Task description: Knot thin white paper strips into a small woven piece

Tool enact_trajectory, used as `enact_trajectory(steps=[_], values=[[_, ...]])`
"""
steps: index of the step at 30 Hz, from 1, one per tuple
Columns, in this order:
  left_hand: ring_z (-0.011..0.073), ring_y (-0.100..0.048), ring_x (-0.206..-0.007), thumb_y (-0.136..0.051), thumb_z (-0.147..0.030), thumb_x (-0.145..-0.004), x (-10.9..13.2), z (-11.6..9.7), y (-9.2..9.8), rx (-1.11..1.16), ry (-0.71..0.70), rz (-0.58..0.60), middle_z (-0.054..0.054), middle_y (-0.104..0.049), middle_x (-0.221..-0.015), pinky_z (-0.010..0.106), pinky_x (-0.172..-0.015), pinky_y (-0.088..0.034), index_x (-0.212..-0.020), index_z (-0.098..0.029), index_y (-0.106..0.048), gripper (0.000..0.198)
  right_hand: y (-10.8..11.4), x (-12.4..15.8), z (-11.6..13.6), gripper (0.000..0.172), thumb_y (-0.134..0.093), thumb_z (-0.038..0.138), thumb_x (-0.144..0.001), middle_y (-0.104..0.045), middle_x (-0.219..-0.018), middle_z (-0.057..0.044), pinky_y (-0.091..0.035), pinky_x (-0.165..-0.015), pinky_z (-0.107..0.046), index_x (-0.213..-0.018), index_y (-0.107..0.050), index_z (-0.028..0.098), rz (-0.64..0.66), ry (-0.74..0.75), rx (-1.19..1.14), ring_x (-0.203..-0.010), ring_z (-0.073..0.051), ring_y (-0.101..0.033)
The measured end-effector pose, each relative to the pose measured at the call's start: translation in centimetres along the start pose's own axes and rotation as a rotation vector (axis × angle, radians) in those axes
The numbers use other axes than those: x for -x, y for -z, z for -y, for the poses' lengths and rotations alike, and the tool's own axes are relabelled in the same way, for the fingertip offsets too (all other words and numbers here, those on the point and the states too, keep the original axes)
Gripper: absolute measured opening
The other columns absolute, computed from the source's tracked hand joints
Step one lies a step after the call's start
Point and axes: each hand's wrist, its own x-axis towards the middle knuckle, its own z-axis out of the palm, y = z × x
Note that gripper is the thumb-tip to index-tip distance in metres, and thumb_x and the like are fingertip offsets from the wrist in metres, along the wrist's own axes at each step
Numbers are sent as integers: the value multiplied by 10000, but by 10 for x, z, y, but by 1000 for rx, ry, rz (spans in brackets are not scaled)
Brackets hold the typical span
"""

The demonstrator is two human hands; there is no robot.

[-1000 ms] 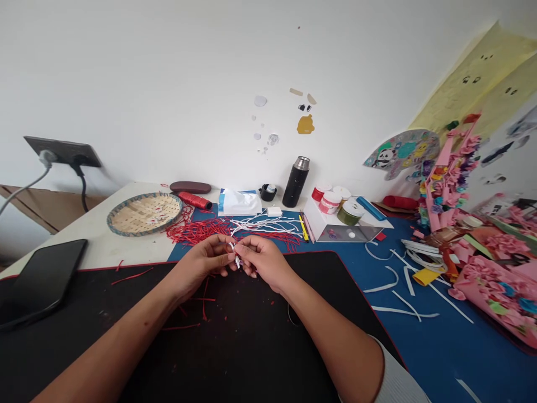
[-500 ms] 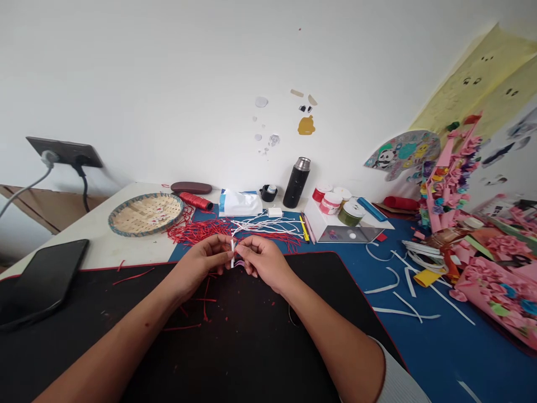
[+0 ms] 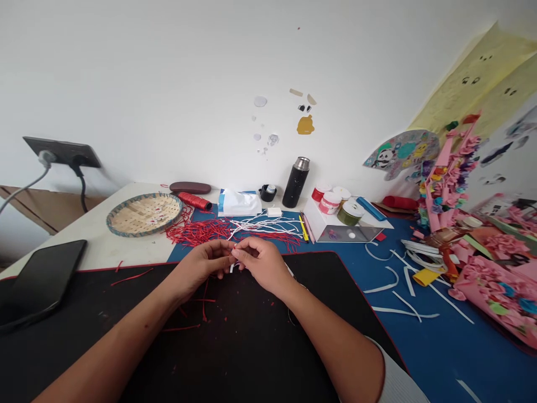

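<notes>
Over the black mat (image 3: 260, 336) my two hands meet, fingertips pinched together. My left hand (image 3: 205, 262) is closed on a narrow white strip (image 3: 231, 268), whose lower end shows below the fingers. My right hand (image 3: 262, 263) presses thumb and forefinger against the same spot, covering most of the strip. A bit of something purple shows just under the fingertips. Short red cords (image 3: 205, 302) lie on the mat beneath my left hand. Beyond the hands lie a heap of red cords (image 3: 201, 232) and a bundle of white cords (image 3: 264, 225).
A woven basket (image 3: 145, 215) and a phone (image 3: 42, 274) lie on the left. Behind stand a black flask (image 3: 296, 182) and a white box (image 3: 331, 224) with paint jars. Loose white strips (image 3: 403, 312) and pink paper flowers (image 3: 499, 280) fill the right.
My right hand has moved slightly left, against my left fingertips. The white strip, upright in view before, is now mostly covered by the fingers.
</notes>
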Motion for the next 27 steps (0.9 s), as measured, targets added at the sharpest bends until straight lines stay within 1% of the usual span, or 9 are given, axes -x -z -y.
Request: enact_trajectory(steps=[4,8,11,16,22,24,27], values=[[180,-606,-671,-877,-428,-709,-1,0,0,21,7,4,15,-711,-783,279,-595,-464,-939,-214,-724,350,1,-1,-1,218,-691,430,-917,-692,-727,-19,-421,-523,-240,-954,-708,215,8,-48,-47,-674,-173,-669],[175,-610,-680,-890,-430,-700,-1,1,2,50,21,15,15,-714,-773,271,-596,-463,-955,-208,-725,376,1,-2,-2,264,-691,456,-916,-712,-706,-29,-413,-482,-236,-971,-703,198,27,-82,-81,-570,-147,-623],[163,-598,-653,-888,-429,-699,-1,2,2,47,35,22,11,-716,-768,270,-591,-463,-948,-204,-725,374,0,-2,-3,268,-693,455,-914,-708,-685,-27,-420,-477,-238,-965,-702,192,18,-88,-83,-550,-144,-611],[169,-598,-644,-882,-407,-688,-1,0,0,21,34,15,6,-709,-746,281,-587,-473,-902,-208,-731,328,-2,0,-4,225,-697,436,-918,-705,-730,-24,-428,-511,-237,-942,-717,214,5,-36,-10,-651,-162,-656],[161,-587,-609,-895,-408,-667,-2,0,0,-2,31,19,-7,-693,-702,283,-572,-481,-887,-206,-714,349,-1,0,-1,181,-693,394,-917,-696,-724,-17,-433,-528,-239,-939,-709,216,9,-27,1,-674,-168,-669],[158,-594,-617,-903,-404,-669,-2,1,0,8,21,30,-8,-697,-709,277,-573,-484,-895,-203,-713,357,-1,0,1,195,-694,401,-914,-699,-716,-18,-430,-517,-233,-937,-707,207,14,-44,-21,-648,-159,-658],[158,-627,-675,-902,-390,-700,-3,3,1,55,14,41,3,-728,-781,270,-605,-499,-959,-201,-712,373,0,-1,1,262,-703,448,-901,-709,-686,-21,-417,-474,-226,-942,-695,189,24,-90,-99,-562,-139,-621]])
